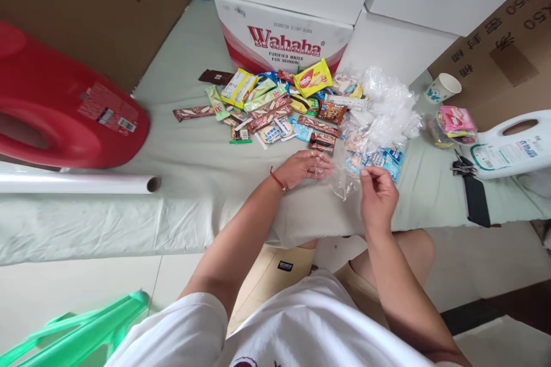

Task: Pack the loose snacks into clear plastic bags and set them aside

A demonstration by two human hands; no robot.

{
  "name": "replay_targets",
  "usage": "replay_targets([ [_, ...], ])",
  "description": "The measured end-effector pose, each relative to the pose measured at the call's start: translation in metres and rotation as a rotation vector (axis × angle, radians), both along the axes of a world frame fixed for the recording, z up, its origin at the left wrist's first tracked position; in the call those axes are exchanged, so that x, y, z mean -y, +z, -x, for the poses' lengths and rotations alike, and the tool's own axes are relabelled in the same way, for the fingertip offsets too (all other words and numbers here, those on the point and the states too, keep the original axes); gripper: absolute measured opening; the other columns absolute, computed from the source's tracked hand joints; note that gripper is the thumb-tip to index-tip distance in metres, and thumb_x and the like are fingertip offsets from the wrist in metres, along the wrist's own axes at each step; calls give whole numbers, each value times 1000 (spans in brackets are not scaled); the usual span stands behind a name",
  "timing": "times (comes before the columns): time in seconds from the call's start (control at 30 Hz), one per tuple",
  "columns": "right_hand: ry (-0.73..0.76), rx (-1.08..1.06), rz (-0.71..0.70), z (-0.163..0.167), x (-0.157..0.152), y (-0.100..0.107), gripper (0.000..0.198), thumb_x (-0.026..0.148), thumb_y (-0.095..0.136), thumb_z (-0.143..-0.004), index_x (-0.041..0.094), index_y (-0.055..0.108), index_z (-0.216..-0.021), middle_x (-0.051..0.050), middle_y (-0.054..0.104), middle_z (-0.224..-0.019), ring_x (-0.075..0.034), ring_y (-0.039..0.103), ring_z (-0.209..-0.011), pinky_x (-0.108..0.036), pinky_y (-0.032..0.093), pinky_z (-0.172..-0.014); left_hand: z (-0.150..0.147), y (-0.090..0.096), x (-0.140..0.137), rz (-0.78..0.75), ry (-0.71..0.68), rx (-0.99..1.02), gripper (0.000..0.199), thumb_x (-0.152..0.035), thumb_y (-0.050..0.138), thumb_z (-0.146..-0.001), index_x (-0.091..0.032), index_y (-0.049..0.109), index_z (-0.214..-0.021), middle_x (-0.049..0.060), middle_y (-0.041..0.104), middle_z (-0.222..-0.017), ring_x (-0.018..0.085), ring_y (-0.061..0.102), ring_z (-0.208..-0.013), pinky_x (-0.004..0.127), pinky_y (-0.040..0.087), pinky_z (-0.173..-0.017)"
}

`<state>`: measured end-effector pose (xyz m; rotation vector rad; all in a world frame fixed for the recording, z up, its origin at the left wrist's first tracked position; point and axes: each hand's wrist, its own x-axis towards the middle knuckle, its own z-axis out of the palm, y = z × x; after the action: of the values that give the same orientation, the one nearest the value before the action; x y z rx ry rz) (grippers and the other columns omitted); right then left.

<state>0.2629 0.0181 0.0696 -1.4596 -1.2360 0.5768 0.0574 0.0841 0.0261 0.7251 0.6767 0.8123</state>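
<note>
My right hand (pixel 379 198) is closed in a pinch at the edge of a clear plastic bag (pixel 344 180) that lies between my two hands. My left hand (pixel 303 169), with a red cord at the wrist, has its fingers stretched out toward the bag's other side; whether they touch it I cannot tell. Just beyond the hands is a heap of wrapped snacks, with a yellow Nabati packet (pixel 313 77) on top and brown wafer bars (pixel 319 125) in front. Crumpled clear plastic bags (pixel 381 112) lie at the heap's right, beside blue packets (pixel 390 161).
A white Wahaba-style water carton (pixel 284 40) stands behind the heap. Left are a red jug (pixel 77 109) and a plastic film roll (pixel 77 182). Right are a paper cup (pixel 443 89), a tub of snacks (pixel 456 125), a white bottle (pixel 512 146), and a black phone (pixel 476 200).
</note>
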Motion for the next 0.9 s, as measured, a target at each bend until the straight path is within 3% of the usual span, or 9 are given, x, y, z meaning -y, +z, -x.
replay_targets([
  [0.13,-118,-456,96,-24,21,-11,34,47,82,-78,22,61,-89,5,57,-74,-9,46,-60,-24,38,-58,8,14,31,92,255,5,30,-37,83,-82,-16,67,-95,15,81,-108,27,79,-102,40,60,-93],
  [0.27,34,-510,356,-44,50,-34,41,51,87,-70,21,62,-83,3,59,-72,-9,45,-58,-24,37,-54,40,21,85,184,501,-13,21,-28,78,-84,-16,66,-97,15,81,-109,25,79,-103,38,60,-94],
  [0.37,175,-299,482,-55,66,-38,40,55,82,-78,20,68,-91,-2,66,-81,-13,52,-64,-28,45,-61,63,23,131,262,627,-108,22,-29,78,-85,-15,68,-99,15,80,-112,23,78,-101,37,60,-93],
  [0.5,246,99,194,-43,62,-8,39,51,68,-94,24,67,-122,-10,69,-121,-22,63,-102,-38,53,-89,65,26,174,284,703,-147,30,-38,82,-83,-17,69,-101,13,79,-116,24,76,-110,38,58,-99],
  [0.6,542,414,64,-5,47,14,62,52,72,-91,23,56,-144,-14,61,-142,-31,56,-127,-47,50,-105,53,30,189,256,675,-147,37,-46,83,-82,-19,68,-103,12,78,-121,26,74,-115,42,56,-105],
  [0.67,603,575,52,24,34,15,62,48,73,-91,20,56,-145,-15,67,-132,-33,57,-122,-49,50,-102,47,33,194,230,599,-199,38,-48,81,-82,-20,68,-105,13,77,-123,27,71,-120,43,54,-108],
  [0.77,539,712,70,56,21,5,27,33,59,-100,20,69,-122,-10,72,-100,-29,60,-97,-42,51,-84,48,36,199,153,511,-396,44,-52,78,-82,-21,67,-112,14,72,-130,30,66,-127,43,55,-105],
  [0.9,557,841,62,76,22,-2,18,27,54,-102,22,72,-99,-8,71,-92,-28,59,-91,-36,43,-70,54,42,183,-72,689,-732,65,-59,76,-80,-22,56,-131,17,58,-148,32,54,-141,44,49,-109],
])
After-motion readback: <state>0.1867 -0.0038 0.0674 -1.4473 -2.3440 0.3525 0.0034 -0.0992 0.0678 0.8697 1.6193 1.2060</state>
